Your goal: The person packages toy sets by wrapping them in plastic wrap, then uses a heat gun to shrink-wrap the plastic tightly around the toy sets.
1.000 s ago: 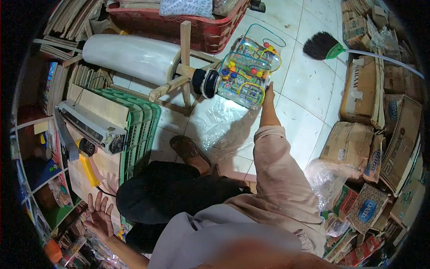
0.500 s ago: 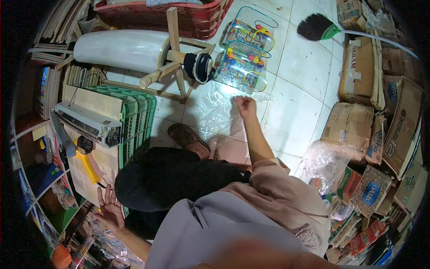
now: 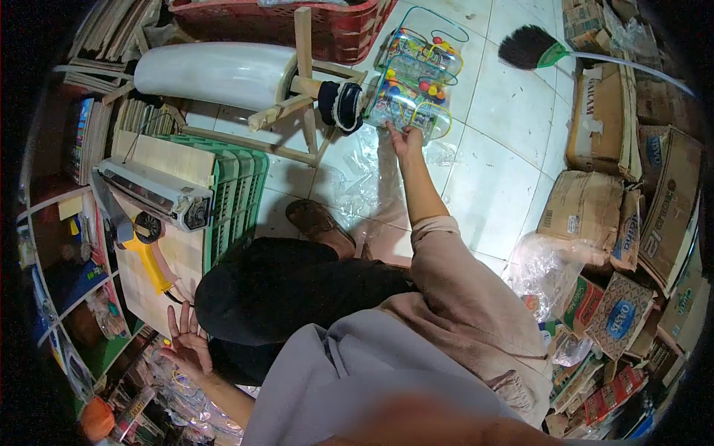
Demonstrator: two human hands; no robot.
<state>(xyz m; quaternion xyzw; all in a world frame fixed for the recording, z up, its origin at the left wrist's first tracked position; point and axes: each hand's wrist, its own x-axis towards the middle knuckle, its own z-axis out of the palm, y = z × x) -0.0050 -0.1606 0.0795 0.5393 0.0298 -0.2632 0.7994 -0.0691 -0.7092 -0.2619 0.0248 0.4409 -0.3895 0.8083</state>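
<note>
Two hands apart; right hand [image 3: 405,137] reaching, fingers curling on near edge of shrink-wrapped bead-maze toy [image 3: 411,93] on floor beside film roll [image 3: 216,74]; left hand [image 3: 186,343] splayed, empty; firmer hold needed before lifting.

Bare white floor tiles [image 3: 498,141] lie open right of the bead-maze toy [image 3: 410,82]. On its left, the wooden roll stand [image 3: 305,97] crowds close. Cardboard boxes [image 3: 602,149] wall the right side; a red crate [image 3: 297,22] blocks behind.

White tiled floor [image 3: 513,119]: bead-maze toy [image 3: 409,85], clear plastic sheet [image 3: 364,175] (crumpled), broom [image 3: 532,48], cardboard boxes [image 3: 602,126], green crate [image 3: 234,197].
</note>
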